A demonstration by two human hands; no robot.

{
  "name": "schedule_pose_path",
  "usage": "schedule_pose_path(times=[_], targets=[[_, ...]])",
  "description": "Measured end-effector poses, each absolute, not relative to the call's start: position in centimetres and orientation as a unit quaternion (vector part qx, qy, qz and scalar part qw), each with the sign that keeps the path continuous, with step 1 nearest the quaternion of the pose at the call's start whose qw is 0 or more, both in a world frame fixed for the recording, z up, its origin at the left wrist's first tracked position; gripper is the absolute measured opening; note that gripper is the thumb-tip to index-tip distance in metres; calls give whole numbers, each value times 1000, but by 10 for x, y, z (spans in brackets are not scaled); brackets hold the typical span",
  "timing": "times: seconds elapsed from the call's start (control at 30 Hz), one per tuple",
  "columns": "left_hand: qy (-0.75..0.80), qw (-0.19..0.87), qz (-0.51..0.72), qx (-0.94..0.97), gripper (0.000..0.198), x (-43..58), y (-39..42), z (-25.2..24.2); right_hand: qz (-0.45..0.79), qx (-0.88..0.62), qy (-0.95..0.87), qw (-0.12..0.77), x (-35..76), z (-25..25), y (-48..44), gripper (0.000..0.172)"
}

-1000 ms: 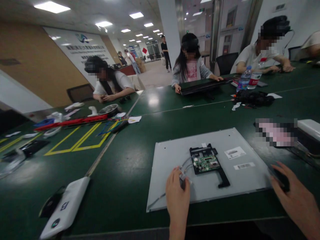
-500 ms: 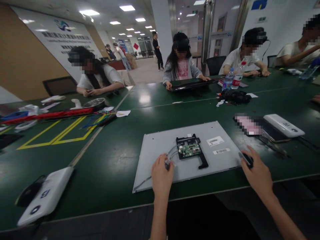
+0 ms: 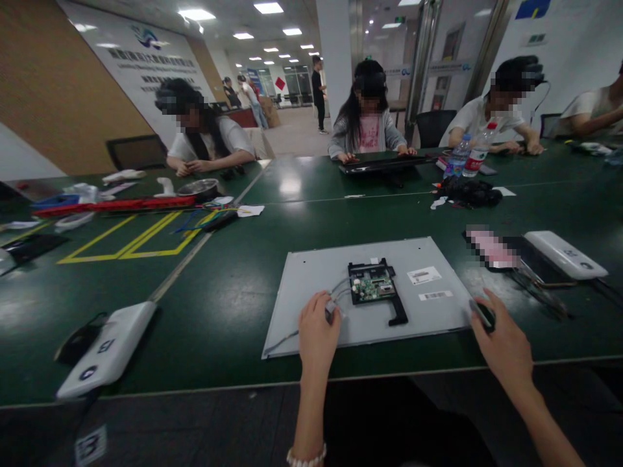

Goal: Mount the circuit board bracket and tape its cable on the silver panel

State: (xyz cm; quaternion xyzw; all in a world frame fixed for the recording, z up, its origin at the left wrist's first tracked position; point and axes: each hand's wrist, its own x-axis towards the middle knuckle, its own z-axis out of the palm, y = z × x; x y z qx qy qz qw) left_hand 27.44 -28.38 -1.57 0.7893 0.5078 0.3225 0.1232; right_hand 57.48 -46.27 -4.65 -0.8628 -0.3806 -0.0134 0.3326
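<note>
A flat grey display panel lies on the green table in front of me. On it sits a black plastic bracket with a green circuit board inside, and thin grey wires run out from its left side. My left hand is above the panel's front left part, its fingers closed round a small grey connector on the wires. At the panel's right front corner, my right hand pinches a small dark object; its kind is unclear.
White power banks stand left and right. A phone and eyeglasses lie right of the panel. Farther back are bottles, a black bundle and a red strip. Across the table a person handles a black panel.
The camera view has shifted, so most of the scene sits farther right. My hands keep nearly the same places at the panel. The person opposite has moved a hand inward on the black panel.
</note>
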Motion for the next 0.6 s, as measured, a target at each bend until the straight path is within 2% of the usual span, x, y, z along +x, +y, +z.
schedule_pose_path(times=[0.1, 0.33, 0.6], targets=[[502, 125, 339, 785, 27, 272, -284, -17, 31, -848, -390, 358, 581, -51, -463, 58], [524, 154, 387, 743, 40, 268, -286, -19, 184, -767, -342, 510, 606, -57, -466, 59], [550, 165, 357, 737, 45, 265, -288, -13, 251, -740, -324, 533, 627, -32, -443, 54]])
